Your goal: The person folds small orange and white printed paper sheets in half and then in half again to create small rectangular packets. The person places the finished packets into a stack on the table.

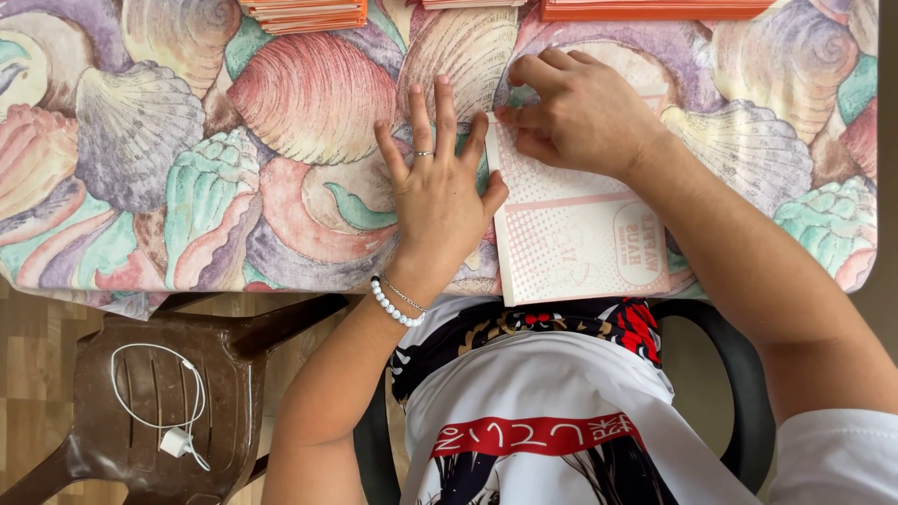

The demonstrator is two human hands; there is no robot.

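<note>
A flat pink-and-white printed paper piece [571, 234] lies on a table covered with a seashell-pattern cloth [187, 168], near the front edge. My left hand [438, 187] rests flat on the cloth with fingers spread, its thumb side touching the paper's left edge. It wears a ring and a pearl bracelet. My right hand [580, 117] presses down on the paper's top left corner with fingers curled, pinching the paper there.
Stacks of orange and pink flat paper pieces [309, 14] sit along the far edge, with another orange stack [655, 9] at the right. A brown plastic chair [159, 402] at lower left holds a white charger and cable [173, 435].
</note>
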